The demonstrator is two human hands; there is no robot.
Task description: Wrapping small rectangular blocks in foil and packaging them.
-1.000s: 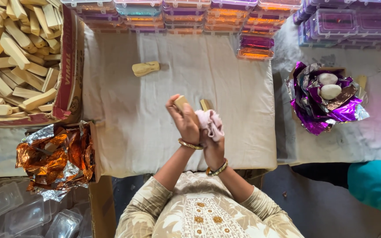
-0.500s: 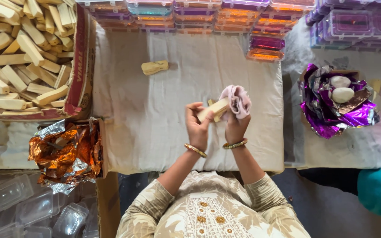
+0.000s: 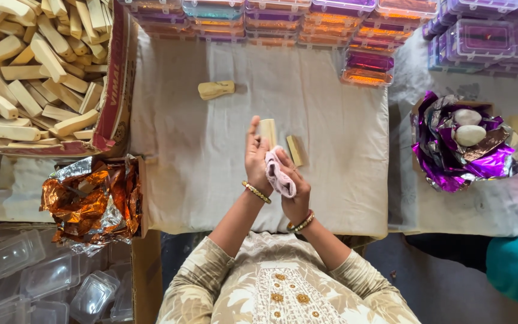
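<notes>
From the head camera, looking straight down, the left hand [image 3: 258,157] stands upright with its fingers stretched nearly straight, pressing a pale cream, smooth rectangular stick [image 3: 268,131] against the palm, the stick's top end showing above the fingertips. The right hand [image 3: 295,195] is curled closed around a soft, crumpled pink cloth [image 3: 278,174], which lies between the two hands and touches the left palm. Both wrists carry thin beaded gold bangles. Just beside the cloth, a second short cream block [image 3: 295,150] lies flat on the off-white, faintly creased fabric table cover [image 3: 211,180]. Further up the cover, well apart from the hands, rests a rounded, knobbly cream lump [image 3: 216,89]. At upper left, a red-edged cardboard box [image 3: 118,90] is heaped with many matte cream sticks like the held one. Below it lies a crinkled sheet of shiny orange foil [image 3: 91,204], and at the bottom left a pile of clear, empty hinged plastic cases [image 3: 49,276]. Along the far edge run rows of stacked clear rectangular cases with orange, purple and teal contents [image 3: 307,18], two more standing forward of the row. At right, glossy purple foil [image 3: 451,162] cradles two smooth whitish ovals [image 3: 469,126]. A teal sleeve [image 3: 517,270] of another person shows at the lower right corner.
</notes>
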